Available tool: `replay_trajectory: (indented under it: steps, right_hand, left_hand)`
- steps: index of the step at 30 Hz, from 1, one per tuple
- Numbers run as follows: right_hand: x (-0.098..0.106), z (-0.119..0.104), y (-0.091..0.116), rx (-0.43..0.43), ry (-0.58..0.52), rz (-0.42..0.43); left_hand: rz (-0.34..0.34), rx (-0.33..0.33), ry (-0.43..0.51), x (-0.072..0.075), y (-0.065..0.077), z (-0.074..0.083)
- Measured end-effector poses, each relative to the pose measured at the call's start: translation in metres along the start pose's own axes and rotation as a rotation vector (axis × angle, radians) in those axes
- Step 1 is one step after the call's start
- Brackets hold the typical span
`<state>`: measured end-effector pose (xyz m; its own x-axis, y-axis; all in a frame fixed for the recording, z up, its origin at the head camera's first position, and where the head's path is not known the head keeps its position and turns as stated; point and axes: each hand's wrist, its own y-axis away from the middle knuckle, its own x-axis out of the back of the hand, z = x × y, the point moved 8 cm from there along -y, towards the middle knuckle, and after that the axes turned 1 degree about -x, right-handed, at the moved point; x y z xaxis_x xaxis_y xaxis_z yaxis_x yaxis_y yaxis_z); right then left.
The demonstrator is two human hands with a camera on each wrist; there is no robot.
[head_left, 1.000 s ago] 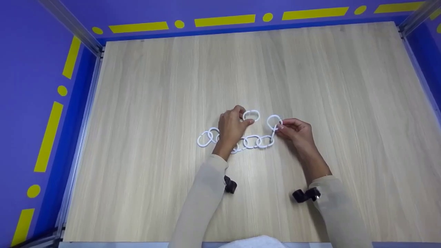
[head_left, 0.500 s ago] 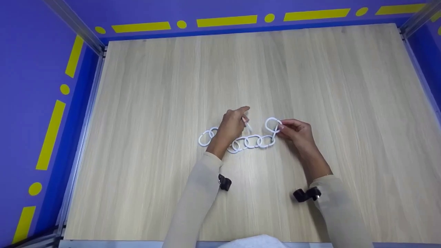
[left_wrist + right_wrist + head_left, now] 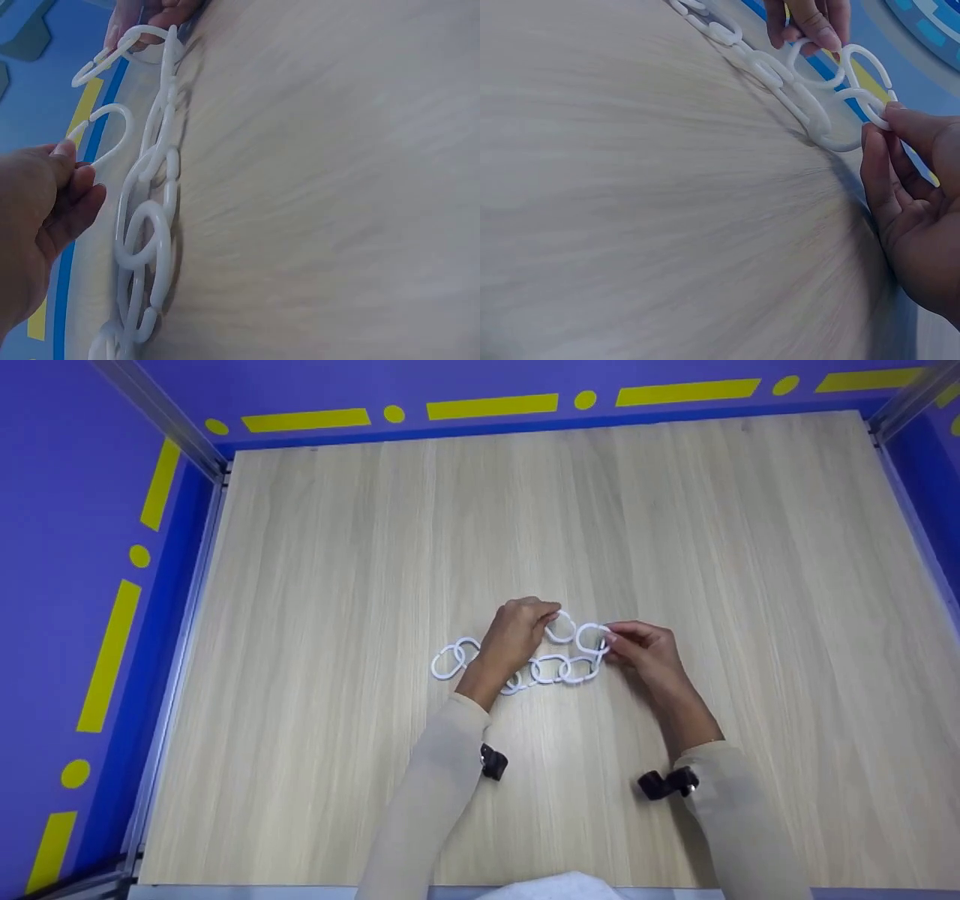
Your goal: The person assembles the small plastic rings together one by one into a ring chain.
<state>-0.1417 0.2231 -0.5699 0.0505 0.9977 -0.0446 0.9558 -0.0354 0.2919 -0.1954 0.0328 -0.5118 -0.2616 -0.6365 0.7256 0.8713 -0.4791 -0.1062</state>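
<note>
A chain of white plastic links (image 3: 550, 668) lies across the wooden table, partly hidden behind my left wrist. My right hand (image 3: 649, 649) pinches the chain's right end, where the last link (image 3: 591, 638) is raised off the table. Between thumb and fingers, my left hand (image 3: 517, 630) pinches a separate white link (image 3: 561, 628), just left of that end link. In the left wrist view, the separate link (image 3: 124, 135) shows a small gap in its ring. The right wrist view has the end link (image 3: 866, 75) held at thumb and fingertip, with the left hand's link close beside it.
The light wooden table (image 3: 360, 547) reaches back to a blue wall (image 3: 480, 382) with yellow marks. Another blue wall (image 3: 67, 547) stands along the left. Black wrist cameras (image 3: 493, 763) sit on both beige sleeves.
My left hand has turned its loose link over and shifted it right, toward the chain's end link. My right hand keeps its pinch, the end link now slightly lower.
</note>
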Motion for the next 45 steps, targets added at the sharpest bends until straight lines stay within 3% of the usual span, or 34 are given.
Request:
replay_trajectory:
  steps: [5, 11, 31, 38, 45]
  right_hand:
    - [-0.001, -0.001, -0.001, 0.025, 0.053, -0.003]
    - [-0.003, -0.001, -0.001, 0.044, 0.074, -0.007]
    - [-0.002, -0.004, 0.001, 0.052, 0.109, 0.009]
    - [-0.001, -0.006, 0.001, 0.069, 0.097, 0.014]
    - [0.000, -0.002, -0.001, -0.005, 0.081, -0.003]
  left_hand:
    - [-0.025, -0.027, -0.035, -0.008, -0.002, 0.012]
    - [-0.047, -0.086, 0.001, -0.013, -0.004, 0.024]
    - [-0.115, -0.166, 0.005, -0.019, -0.002, 0.030]
    - [-0.142, -0.198, 0.047, -0.020, -0.003, 0.037]
    - [-0.101, -0.216, 0.045, -0.020, -0.006, 0.044]
